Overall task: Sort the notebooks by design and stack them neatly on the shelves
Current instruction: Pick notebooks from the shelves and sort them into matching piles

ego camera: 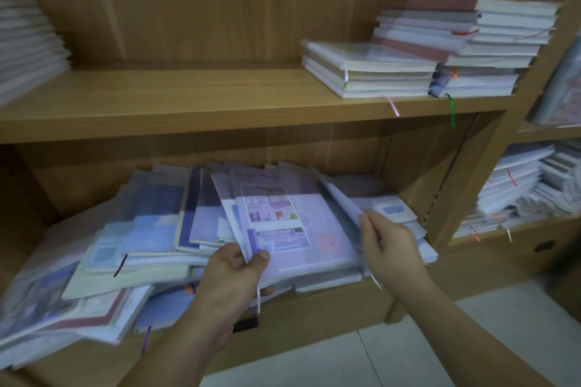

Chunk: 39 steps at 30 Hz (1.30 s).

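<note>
On the lower wooden shelf (314, 313) of a light-brown bookcase lies a sprawling heap of plastic-wrapped notebooks (132, 245) in blue, white and pale purple, overlapping at all angles, with several ribbon markers hanging over the front edge. On top of the heap, near its middle, sits a lavender notebook with a collage of small pictures on its cover (283, 214), raised slightly at its near side. The left hand (235, 267) grips that notebook's near-left corner, thumb pressed on the cover and the other fingers curled underneath. The right hand (386, 242) pinches the near edge of a thin grey-white notebook (338, 196) between thumb and fingertips; this one stands tilted on edge just beside the lavender notebook's right side. Blur hides the finer cover detail. On the upper wooden shelf (188, 104), toward the right, a low squared stack of white-covered notebooks (367, 72) touches a taller stack with pink and grey covers (471, 38); a pink ribbon (393, 107) and a green ribbon (451, 110) dangle below the board. At that shelf's far left stands another stack of white notebooks (28, 41). The neighbouring bay on the right holds a jumbled pile of pale notebooks (515, 188), and pale floor tiles (424, 345) show below.
</note>
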Available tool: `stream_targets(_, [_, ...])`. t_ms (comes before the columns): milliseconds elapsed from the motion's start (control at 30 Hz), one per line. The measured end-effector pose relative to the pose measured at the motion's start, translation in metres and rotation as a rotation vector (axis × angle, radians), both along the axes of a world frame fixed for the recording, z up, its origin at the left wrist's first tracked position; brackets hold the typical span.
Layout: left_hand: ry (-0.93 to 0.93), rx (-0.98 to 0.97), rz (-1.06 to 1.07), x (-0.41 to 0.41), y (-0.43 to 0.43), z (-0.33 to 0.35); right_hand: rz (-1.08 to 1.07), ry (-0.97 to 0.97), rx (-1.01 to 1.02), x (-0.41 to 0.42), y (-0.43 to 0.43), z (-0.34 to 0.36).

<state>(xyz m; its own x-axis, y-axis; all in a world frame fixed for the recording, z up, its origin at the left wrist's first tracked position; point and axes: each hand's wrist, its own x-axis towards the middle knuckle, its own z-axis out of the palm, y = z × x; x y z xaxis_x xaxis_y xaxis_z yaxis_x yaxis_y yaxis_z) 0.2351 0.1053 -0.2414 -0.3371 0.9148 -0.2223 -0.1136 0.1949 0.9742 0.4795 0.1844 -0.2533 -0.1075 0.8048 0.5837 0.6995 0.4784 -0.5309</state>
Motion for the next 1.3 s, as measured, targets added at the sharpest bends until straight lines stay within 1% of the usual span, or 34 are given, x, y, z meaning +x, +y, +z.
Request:
stream_targets(67, [-0.015, 0.005, -0.023, 0.005, -0.002, 0.004, 0.093, -0.031, 0.018, -0.027, -0.014, 0.003])
stream_targets(200, [-0.001, 0.022, -0.032, 0.007, -0.003, 0.007, 0.242, -0.247, 0.116, -0.063, -0.024, -0.005])
stream_targets(267, [-0.033, -0.051, -0.027, 0.001, 0.0, 0.005, 0.347, -0.299, 0.064, -0.074, -0.023, -0.009])
stream_targets(333, [-0.058, -0.102, -0.034, -0.004, -0.001, 0.003, 0.432, -0.264, -0.036, -0.078, -0.024, -0.009])
stream_targets(400, [0.059, -0.066, -0.054, -0.008, -0.002, -0.002, 0.473, -0.137, -0.124, -0.077, -0.023, -0.004])
stream_targets(467, [0.183, 0.004, -0.08, -0.008, -0.004, -0.007, 0.441, 0.0, -0.152, -0.072, -0.019, 0.002])
stream_targets(533, [0.207, 0.035, -0.069, -0.007, -0.003, -0.013, 0.329, 0.039, -0.146, -0.063, -0.011, 0.004])
stream_targets(600, [0.212, 0.038, -0.055, -0.005, -0.002, -0.013, 0.157, -0.06, -0.202, -0.053, -0.001, 0.003])
stream_targets(633, [0.208, 0.038, -0.05, -0.004, -0.003, -0.011, 0.078, -0.116, -0.28, -0.049, 0.002, 0.002])
stream_targets(667, [0.202, 0.036, -0.045, -0.003, -0.004, -0.009, 0.026, -0.129, -0.387, -0.045, 0.005, 0.001])
stream_targets(733, [0.204, 0.025, -0.025, -0.002, -0.005, -0.005, 0.022, -0.033, -0.562, -0.041, 0.008, 0.002])
stream_targets(767, [0.221, 0.024, -0.012, -0.002, -0.004, -0.004, 0.04, 0.012, -0.591, -0.04, 0.01, 0.001])
stream_targets(833, [0.245, 0.031, 0.009, -0.003, -0.005, -0.001, 0.029, 0.036, -0.576, -0.041, 0.011, 0.002])
stream_targets(900, [0.256, 0.02, 0.017, -0.005, -0.004, 0.001, -0.023, 0.006, -0.508, -0.041, 0.008, 0.007])
stream_targets(1000, [0.287, -0.011, -0.051, -0.008, -0.007, 0.007, -0.065, -0.05, -0.47, -0.039, 0.001, 0.015])
stream_targets(1100, [0.349, -0.036, -0.126, -0.01, -0.011, 0.007, -0.098, -0.111, -0.504, -0.037, -0.002, 0.014])
stream_targets(1233, [0.345, -0.034, -0.227, -0.004, -0.018, 0.008, -0.089, -0.035, -0.677, -0.034, -0.004, 0.011])
stream_targets(1300, [0.324, -0.012, -0.226, 0.0, -0.018, 0.007, -0.076, -0.056, -0.698, -0.035, -0.005, 0.015])
